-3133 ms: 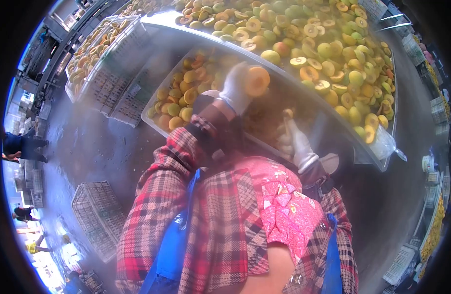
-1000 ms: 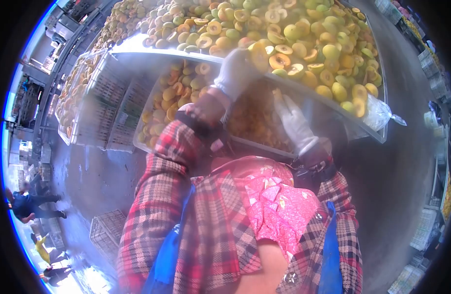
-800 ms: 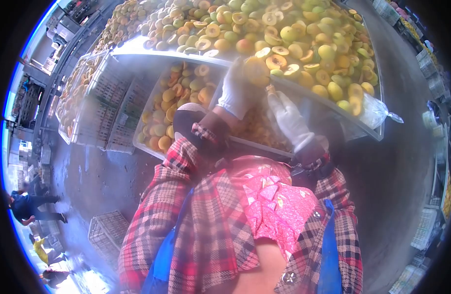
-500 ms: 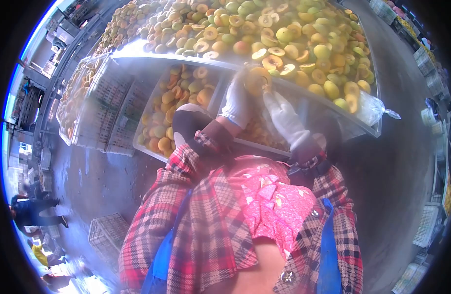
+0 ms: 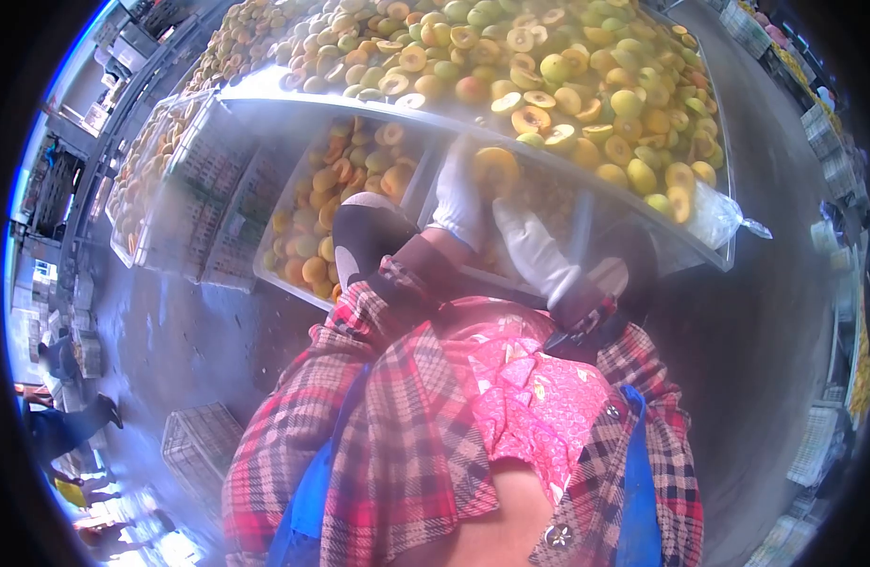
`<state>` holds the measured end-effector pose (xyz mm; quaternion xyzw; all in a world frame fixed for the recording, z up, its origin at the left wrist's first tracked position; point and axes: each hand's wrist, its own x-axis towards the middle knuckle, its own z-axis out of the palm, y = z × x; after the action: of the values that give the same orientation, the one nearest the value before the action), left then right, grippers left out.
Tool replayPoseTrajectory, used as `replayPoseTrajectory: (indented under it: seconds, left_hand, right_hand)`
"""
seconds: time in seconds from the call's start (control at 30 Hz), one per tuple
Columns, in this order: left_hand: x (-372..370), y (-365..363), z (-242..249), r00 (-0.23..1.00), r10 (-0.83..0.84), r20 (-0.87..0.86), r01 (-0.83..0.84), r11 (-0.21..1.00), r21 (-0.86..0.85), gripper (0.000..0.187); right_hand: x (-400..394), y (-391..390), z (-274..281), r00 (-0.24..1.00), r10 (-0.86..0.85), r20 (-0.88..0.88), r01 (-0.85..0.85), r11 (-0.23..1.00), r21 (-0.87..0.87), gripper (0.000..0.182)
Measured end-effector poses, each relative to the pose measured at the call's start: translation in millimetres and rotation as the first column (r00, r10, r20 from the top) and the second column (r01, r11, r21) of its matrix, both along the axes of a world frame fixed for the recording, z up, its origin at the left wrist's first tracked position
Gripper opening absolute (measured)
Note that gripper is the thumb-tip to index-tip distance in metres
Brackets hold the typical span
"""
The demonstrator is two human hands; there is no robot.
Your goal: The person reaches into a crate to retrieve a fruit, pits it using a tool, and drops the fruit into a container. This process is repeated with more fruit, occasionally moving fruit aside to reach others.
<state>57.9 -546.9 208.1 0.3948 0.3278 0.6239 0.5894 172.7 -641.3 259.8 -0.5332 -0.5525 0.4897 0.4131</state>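
Observation:
My left hand [image 5: 458,194], in a white glove, is closed on a yellow-orange peach half [image 5: 496,171], its cut face with a round hollow turned toward me. My right hand [image 5: 537,248], also in a white glove, is just below and to the right, apart from the fruit. Its fingers are held together; whether something small is in them is too blurred to make out. Beneath both hands, a crate [image 5: 581,222] holds small brownish-orange pieces. A broad table [image 5: 359,106] piled with cut peaches [image 5: 548,104] stands directly beyond.
A crate of peaches [image 5: 312,255] stands left of my knees, next to stacked white crates [image 5: 203,203]. A tied clear plastic bag [image 5: 718,215] lies at the table's right corner. An upturned-looking crate [image 5: 200,444] rests on the floor. At far left another person [image 5: 71,425] is visible.
My right hand has drawn down and left, away from the peach half it was touching. My left hand keeps hold of the fruit, now slightly lower. The person at far left has shifted.

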Motion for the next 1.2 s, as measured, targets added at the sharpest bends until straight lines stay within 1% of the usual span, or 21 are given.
replayPoseTrajectory:
  seconds: [0.07,0.13,0.17,0.23,0.27,0.33,0.4,0.43,0.47,0.5,0.53,0.6,0.67,0.73,0.83,0.87,0.97,1.0,1.07,1.13,1.2]
  left_hand:
    - [-2,-7,13,0.994,-0.02,-0.103,0.025,0.999,0.041,0.04]
    - [-1,-23,42,0.976,-0.071,0.206,0.113,0.973,-0.2,0.037]
    - [-1,-25,43,0.976,-0.068,0.208,0.111,0.973,-0.203,0.037]
    - [-2,-27,45,0.996,0.03,-0.082,-0.033,0.999,-0.035,0.033]
    - [-2,-26,46,0.996,0.035,-0.078,-0.038,0.999,-0.034,0.033]
    - [-7,-23,49,0.993,-0.05,0.11,0.072,0.976,-0.206,0.029]
    - [-17,-23,49,0.984,-0.107,0.141,0.14,0.958,-0.25,0.03]
    - [-21,-23,48,0.981,-0.158,-0.116,0.173,0.976,0.135,0.03]
    - [-26,-25,46,0.926,-0.096,-0.366,0.274,0.837,0.473,0.031]
    - [-30,-26,45,0.883,-0.105,-0.457,0.312,0.859,0.407,0.034]
    - [-30,-25,50,0.888,-0.089,-0.452,0.293,0.865,0.407,0.034]
    - [-28,-23,55,0.919,-0.336,-0.208,0.366,0.921,0.132,0.036]
    - [-26,-23,45,0.948,-0.259,-0.187,0.283,0.952,0.118,0.032]
    - [-32,-32,64,0.899,-0.34,-0.276,0.37,0.927,0.066,0.035]
    - [-34,-34,71,0.73,-0.044,-0.682,0.387,0.849,0.36,0.039]
    - [-33,-33,69,0.739,-0.135,-0.66,0.369,0.901,0.228,0.04]
    - [-35,-32,66,0.779,-0.231,-0.584,0.407,0.893,0.19,0.04]
    - [-34,-36,66,0.861,-0.277,-0.426,0.392,0.895,0.211,0.04]
    - [-26,-32,57,0.9,-0.436,-0.023,0.429,0.872,0.236,0.037]
    - [-16,-39,55,0.918,-0.293,0.267,0.316,0.948,-0.043,0.035]
    - [-17,-36,54,0.893,-0.263,0.366,0.328,0.936,-0.126,0.032]
  right_hand:
    - [-6,1,-13,0.997,-0.043,-0.062,0.049,0.993,0.105,0.043]
    - [-7,1,-15,0.986,-0.024,-0.165,0.026,1.0,0.007,0.044]
    - [-5,0,-17,0.986,-0.021,-0.164,0.022,1.0,0.004,0.044]
    - [1,-2,-19,0.96,0.135,-0.245,-0.133,0.991,0.027,0.046]
    - [2,-1,-19,0.96,0.141,-0.242,-0.138,0.99,0.027,0.046]
    - [3,-2,-20,0.949,0.15,-0.277,-0.179,0.98,-0.083,0.047]
    - [6,-4,-21,0.927,0.173,-0.332,-0.233,0.961,-0.148,0.047]
    - [6,-4,-15,0.903,0.182,-0.39,-0.277,0.94,-0.201,0.047]
    - [4,-6,-9,0.875,0.186,-0.446,-0.324,0.91,-0.257,0.047]
    - [6,-10,-1,0.881,0.062,-0.468,-0.315,0.816,-0.485,0.047]
    - [8,-13,6,0.883,0.077,-0.463,-0.327,0.809,-0.489,0.047]
    - [11,-14,13,0.823,0.071,-0.563,-0.431,0.724,-0.539,0.046]
    - [11,-13,7,0.78,0.113,-0.615,-0.501,0.701,-0.507,0.045]
    - [12,-15,-1,0.749,0.111,-0.653,-0.52,0.709,-0.476,0.045]
    - [14,-18,-4,0.793,0.099,-0.601,-0.479,0.71,-0.516,0.044]
    - [14,-18,-2,0.794,0.114,-0.598,-0.49,0.703,-0.516,0.044]
    - [11,-20,4,0.693,0.108,-0.713,-0.586,0.66,-0.47,0.043]
    - [10,-19,4,0.693,0.117,-0.711,-0.594,0.653,-0.471,0.043]
    - [14,-18,-1,0.503,0.107,-0.858,-0.715,0.609,-0.343,0.043]
    - [12,-15,-3,0.428,0.108,-0.897,-0.757,0.586,-0.291,0.042]
    - [9,-11,-2,0.263,0.089,-0.961,-0.824,0.538,-0.175,0.042]
